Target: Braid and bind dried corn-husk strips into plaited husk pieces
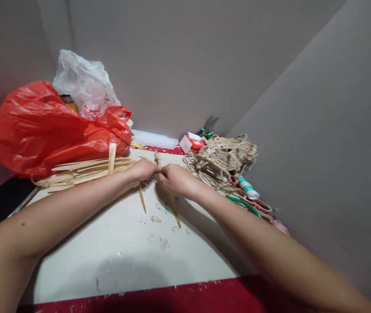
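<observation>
My left hand and my right hand meet over the white board, fingertips pinched together on a braided strip of dried leaf. The short twisted end sticks up beyond my fingers. Two loose tails hang toward me, one narrow below my left hand and one wider below my right. Both hands are closed, and the part between the fingers is hidden. Flat pale leaf strips lie in a pile beside my left forearm, with one short piece standing across them.
A red plastic bag and a clear bag stand at the back left. Along the right lie a heap of braided cord, a red and white box, green-handled pliers and a green-white roll. Grey walls close off the back.
</observation>
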The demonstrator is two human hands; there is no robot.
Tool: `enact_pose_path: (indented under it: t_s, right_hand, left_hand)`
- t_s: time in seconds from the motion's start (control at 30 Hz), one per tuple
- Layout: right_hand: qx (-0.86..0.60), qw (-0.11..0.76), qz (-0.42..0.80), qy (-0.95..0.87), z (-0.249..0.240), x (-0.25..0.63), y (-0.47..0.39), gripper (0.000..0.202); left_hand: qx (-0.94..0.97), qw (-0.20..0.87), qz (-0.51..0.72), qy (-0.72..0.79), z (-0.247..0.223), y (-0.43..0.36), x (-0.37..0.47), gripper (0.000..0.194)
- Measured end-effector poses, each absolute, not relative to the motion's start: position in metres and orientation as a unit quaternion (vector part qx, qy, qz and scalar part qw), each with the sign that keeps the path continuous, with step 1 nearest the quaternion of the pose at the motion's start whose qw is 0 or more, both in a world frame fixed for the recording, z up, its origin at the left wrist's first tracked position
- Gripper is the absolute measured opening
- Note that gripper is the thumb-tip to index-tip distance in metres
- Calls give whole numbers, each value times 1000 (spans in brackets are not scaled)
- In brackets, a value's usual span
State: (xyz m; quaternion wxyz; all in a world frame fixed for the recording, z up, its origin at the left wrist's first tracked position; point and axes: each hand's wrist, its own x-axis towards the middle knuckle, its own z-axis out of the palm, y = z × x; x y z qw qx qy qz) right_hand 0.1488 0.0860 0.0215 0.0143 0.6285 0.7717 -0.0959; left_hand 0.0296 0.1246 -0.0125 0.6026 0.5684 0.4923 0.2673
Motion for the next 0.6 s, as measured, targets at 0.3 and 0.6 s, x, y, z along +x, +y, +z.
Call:
enact_pose_path:
  t_s: [0.3,0.6]
  right_hand:
    - [603,-9,-38,797,11,125,43,31]
    - [585,-267,-238,728,39,172,67,34]
  left_hand:
    - [495,687,308,434,-12,124,24,16]
    - [512,686,292,427,-8,118,24,21]
